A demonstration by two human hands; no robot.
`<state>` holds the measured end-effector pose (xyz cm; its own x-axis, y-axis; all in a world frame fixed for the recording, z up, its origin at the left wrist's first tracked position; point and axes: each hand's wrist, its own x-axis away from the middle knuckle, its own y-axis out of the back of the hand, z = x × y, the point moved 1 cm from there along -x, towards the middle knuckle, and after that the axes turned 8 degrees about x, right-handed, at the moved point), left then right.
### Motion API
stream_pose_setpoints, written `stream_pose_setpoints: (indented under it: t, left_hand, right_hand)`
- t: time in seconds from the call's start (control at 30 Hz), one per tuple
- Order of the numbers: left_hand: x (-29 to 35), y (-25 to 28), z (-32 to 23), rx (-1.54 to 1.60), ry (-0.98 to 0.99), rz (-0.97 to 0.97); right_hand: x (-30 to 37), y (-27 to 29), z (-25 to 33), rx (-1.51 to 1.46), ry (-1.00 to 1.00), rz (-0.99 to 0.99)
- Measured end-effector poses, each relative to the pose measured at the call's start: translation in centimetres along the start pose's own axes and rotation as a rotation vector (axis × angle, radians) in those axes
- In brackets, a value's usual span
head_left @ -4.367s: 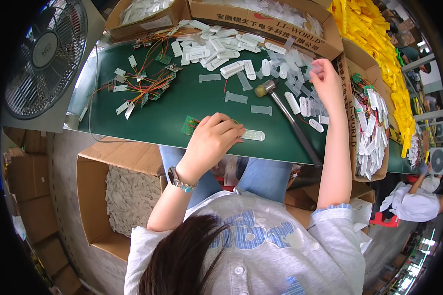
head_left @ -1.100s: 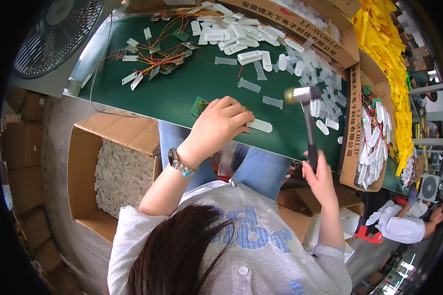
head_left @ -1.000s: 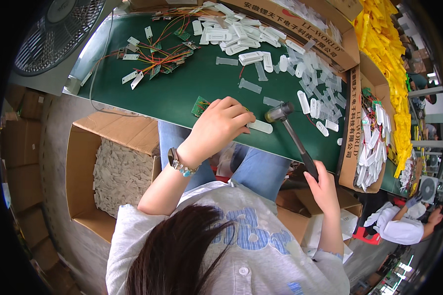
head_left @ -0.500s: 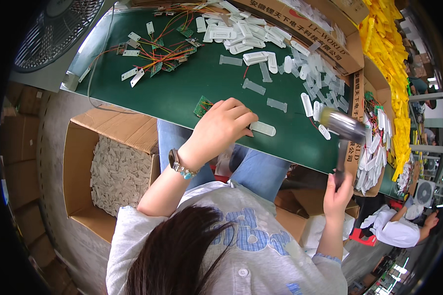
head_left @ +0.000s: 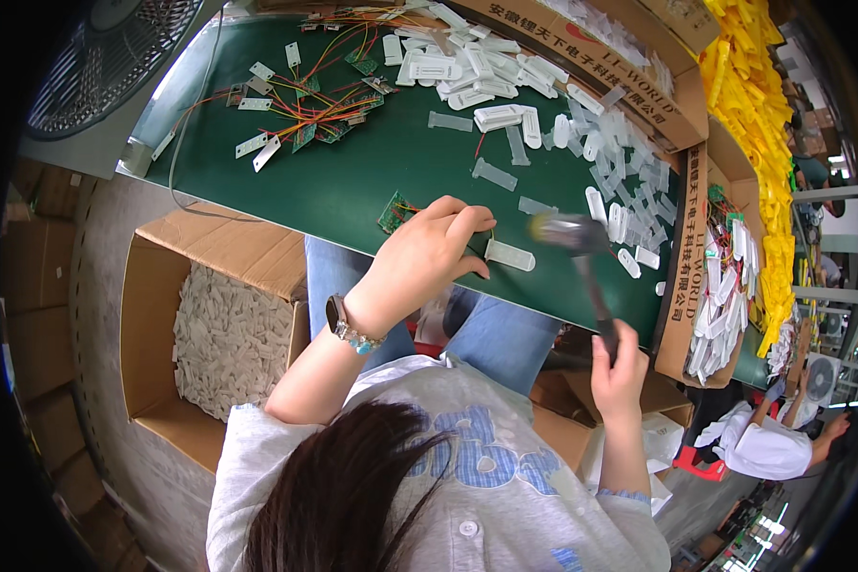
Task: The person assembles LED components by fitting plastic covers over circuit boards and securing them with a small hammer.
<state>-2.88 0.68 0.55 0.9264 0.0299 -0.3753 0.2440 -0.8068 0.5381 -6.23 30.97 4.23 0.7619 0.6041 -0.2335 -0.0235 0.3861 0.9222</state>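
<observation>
My right hand [head_left: 620,372] is wrapped round the handle of a hammer [head_left: 596,300], whose blurred head hangs right of a small white plastic case [head_left: 511,255]. That case lies near the table's front edge, with a wire at its left end. Just left of it is my left hand [head_left: 434,243], thumb and index finger spread, other fingers partly hidden. A green circuit board [head_left: 391,212] with red and yellow wires sits by my left knuckles. Those wires pass under the hand, where I cannot see them.
Wired boards [head_left: 329,119] lie at the table's far left, white plastic covers [head_left: 477,67] at the back. Clear strips [head_left: 629,162] spread along the right. Cardboard boxes [head_left: 701,334] border the right side. An open carton of small pale pieces [head_left: 229,343] stands below left; a fan [head_left: 105,57] is beyond.
The hammer in my right hand has swung leftward, toward the white case. My left thumb and index finger have moved further apart.
</observation>
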Motion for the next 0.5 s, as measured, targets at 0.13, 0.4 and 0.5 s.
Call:
stream_pose_setpoints:
  t: [0.13, 0.4, 0.5]
  left_hand:
    - [-0.1, 0.0, -0.1, 0.000, 0.012, -0.006]
    - [-0.4, 0.0, -0.4, -0.014, -0.050, -0.011]
    - [0.0, -0.2, -0.2, -0.049, -0.022, -0.007]
  right_hand:
    - [1.0, -0.1, -2.8, -0.243, -0.255, -0.210]
    - [-3.5, 0.5, -4.0, -0.094, -0.176, -0.107]
    - [-5.0, -1.2, -3.5, 0.242, 0.049, -0.180]
